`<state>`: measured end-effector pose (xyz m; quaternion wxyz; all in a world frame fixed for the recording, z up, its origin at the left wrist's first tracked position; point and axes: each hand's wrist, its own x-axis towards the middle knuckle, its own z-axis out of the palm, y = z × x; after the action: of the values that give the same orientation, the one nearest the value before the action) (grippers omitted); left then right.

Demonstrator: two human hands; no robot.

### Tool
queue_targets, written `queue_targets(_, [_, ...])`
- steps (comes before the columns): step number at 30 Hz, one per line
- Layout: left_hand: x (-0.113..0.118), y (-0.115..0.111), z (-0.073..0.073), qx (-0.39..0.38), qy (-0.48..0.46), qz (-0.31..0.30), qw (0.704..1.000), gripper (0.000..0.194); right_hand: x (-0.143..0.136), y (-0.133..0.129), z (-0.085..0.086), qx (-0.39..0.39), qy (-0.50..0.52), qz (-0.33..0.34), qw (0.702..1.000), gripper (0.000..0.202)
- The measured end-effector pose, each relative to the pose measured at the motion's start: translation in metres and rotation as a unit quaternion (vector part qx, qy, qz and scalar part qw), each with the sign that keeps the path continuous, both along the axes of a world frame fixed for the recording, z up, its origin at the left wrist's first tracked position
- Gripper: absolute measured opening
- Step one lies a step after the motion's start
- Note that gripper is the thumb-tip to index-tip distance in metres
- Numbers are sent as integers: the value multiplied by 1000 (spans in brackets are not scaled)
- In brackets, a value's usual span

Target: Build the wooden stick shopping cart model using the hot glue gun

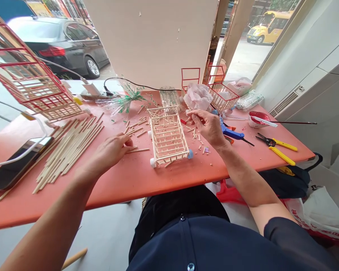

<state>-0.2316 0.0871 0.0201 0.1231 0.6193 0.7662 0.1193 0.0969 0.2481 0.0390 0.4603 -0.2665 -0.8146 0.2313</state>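
Observation:
A small cart of thin wooden sticks [169,141] stands on the table between my hands, with white and blue round caps at its lower corners. My left hand [111,150] rests left of it, fingers curled and closed at the end of a short wooden stick [139,150]. Beyond the cart's right side, my right hand [207,126] is raised with thumb and forefinger pinched together. What sits in that pinch is too small to make out. Cut stick pieces [137,124] lie scattered about the cart.
Long sticks [70,146] and a phone [19,162] lie at left, below a red-painted stick frame [36,90]. At right are a blue glue gun [231,132], yellow-handled pliers [282,148] and a cup of red paint [258,118]. Crumpled tissue [199,96] sits behind.

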Motion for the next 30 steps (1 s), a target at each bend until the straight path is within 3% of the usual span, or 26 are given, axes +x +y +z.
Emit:
queue_targets(9, [4,-3,-1,-10,18,-17,1000,6,1,1,-3,2,-9,-3,1000,45])
queue_targets(14, [6,-4,-5,4,37,-35,999,12,0,0,-3,8,-23,-11,1000,47])
queue_targets(19, [11,-9,-3,30,17,30,999,10,1,-4,1,16,-13,-3,1000,54])
queue_targets(23, [12,-27,5,58,-5,79,995,20,4,-9,5,2,-16,3,1000,61])
queue_targets(25, [13,-39,8,106,-64,103,987,27,6,-11,8,-9,-19,7,1000,61])
queue_targets(30, [21,-48,4,157,-61,65,984,26,10,-17,19,15,-20,15,1000,53])
